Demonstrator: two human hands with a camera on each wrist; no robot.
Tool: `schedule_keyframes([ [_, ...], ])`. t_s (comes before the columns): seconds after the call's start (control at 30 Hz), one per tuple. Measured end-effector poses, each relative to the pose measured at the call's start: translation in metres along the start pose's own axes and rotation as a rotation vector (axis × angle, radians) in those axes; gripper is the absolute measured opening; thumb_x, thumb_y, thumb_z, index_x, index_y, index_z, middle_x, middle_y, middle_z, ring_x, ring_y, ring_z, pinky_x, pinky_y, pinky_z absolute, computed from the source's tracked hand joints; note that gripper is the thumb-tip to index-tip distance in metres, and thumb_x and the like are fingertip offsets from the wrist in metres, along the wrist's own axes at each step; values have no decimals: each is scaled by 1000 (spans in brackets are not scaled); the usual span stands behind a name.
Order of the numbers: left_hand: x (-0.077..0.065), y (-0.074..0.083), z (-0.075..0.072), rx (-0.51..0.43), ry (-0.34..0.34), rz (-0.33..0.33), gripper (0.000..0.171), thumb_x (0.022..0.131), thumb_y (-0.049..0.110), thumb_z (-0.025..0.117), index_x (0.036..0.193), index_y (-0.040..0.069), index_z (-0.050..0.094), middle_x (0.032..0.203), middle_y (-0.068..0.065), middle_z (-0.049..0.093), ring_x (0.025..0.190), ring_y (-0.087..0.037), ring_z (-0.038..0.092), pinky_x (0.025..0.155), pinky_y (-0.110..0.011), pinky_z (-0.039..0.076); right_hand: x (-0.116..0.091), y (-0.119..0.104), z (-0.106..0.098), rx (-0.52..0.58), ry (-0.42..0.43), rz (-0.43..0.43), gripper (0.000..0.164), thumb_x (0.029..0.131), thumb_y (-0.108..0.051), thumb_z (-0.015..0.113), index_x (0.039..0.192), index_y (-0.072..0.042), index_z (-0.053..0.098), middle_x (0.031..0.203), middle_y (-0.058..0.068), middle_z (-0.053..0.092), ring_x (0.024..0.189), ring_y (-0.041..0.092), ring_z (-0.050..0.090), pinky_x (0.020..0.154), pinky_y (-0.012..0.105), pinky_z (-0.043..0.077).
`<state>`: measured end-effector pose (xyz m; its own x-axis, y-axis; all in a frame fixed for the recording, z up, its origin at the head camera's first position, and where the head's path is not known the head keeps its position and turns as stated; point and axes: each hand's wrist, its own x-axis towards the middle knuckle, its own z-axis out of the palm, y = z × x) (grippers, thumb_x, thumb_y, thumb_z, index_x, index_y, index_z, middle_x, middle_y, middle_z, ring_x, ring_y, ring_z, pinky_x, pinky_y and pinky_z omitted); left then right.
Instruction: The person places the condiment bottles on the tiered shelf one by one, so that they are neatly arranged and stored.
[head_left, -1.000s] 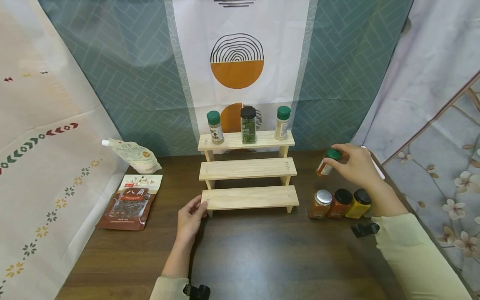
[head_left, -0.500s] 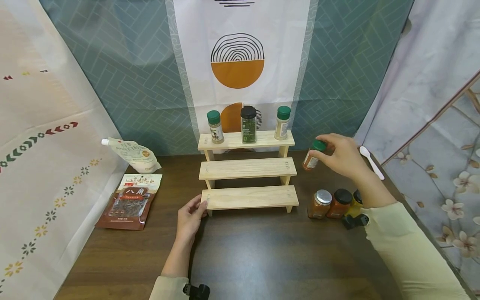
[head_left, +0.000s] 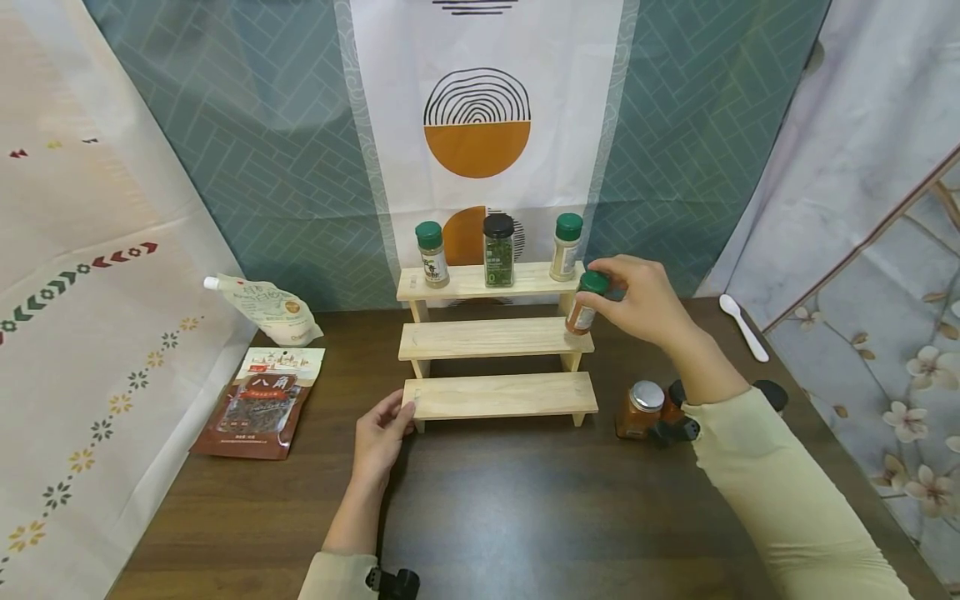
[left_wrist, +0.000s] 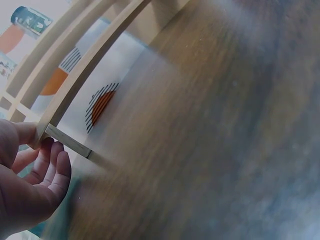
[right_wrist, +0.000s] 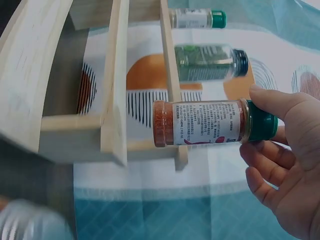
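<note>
My right hand [head_left: 637, 298] pinches the green cap of a spice jar [right_wrist: 200, 123] holding reddish powder. In the head view this jar overlaps the right end of the middle step of a three-step wooden rack [head_left: 495, 337]. My left hand [head_left: 380, 437] holds the left end of the lowest step, thumb on top; in the left wrist view its fingers [left_wrist: 61, 172] curl below the board. On the top step stand a green-capped jar [head_left: 432, 255] at left, a black-capped jar of green herbs [head_left: 498, 252] in the middle and another green-capped jar [head_left: 566, 247] at right.
Right of the rack stands a silver-lidded jar [head_left: 639, 410]; black-lidded jars beside it are partly hidden by my right arm. A white spoon [head_left: 744, 328] lies at far right. At left are a spouted pouch [head_left: 268, 310] and a brown star anise packet [head_left: 262, 406].
My right hand has carried the green-capped jar of reddish powder leftward, from above the table at right to the rack's middle step. The left hand has stayed on the rack.
</note>
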<state>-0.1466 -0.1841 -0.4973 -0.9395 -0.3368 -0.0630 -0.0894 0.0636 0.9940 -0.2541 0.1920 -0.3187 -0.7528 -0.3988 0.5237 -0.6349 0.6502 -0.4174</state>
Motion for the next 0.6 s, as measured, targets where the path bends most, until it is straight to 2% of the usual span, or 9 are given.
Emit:
schedule_keyframes([
  [0.33,1,-2,1,1,8,8,36,97,8,70,130,-4,65,100,-17,71,76,-13,65,68,-21,56,16,-16,25,43,-75,-3,44,87,-23,83,121,2,69,102,12,70,84,28,67,74,43,57],
  [0.6,0,-1,1,1,10,0,36,97,8,69,130,-5,64,98,-15,71,76,-12,65,68,-21,57,26,-27,45,48,-86,-16,45,87,-24,83,121,2,69,103,13,71,84,27,67,72,40,56],
])
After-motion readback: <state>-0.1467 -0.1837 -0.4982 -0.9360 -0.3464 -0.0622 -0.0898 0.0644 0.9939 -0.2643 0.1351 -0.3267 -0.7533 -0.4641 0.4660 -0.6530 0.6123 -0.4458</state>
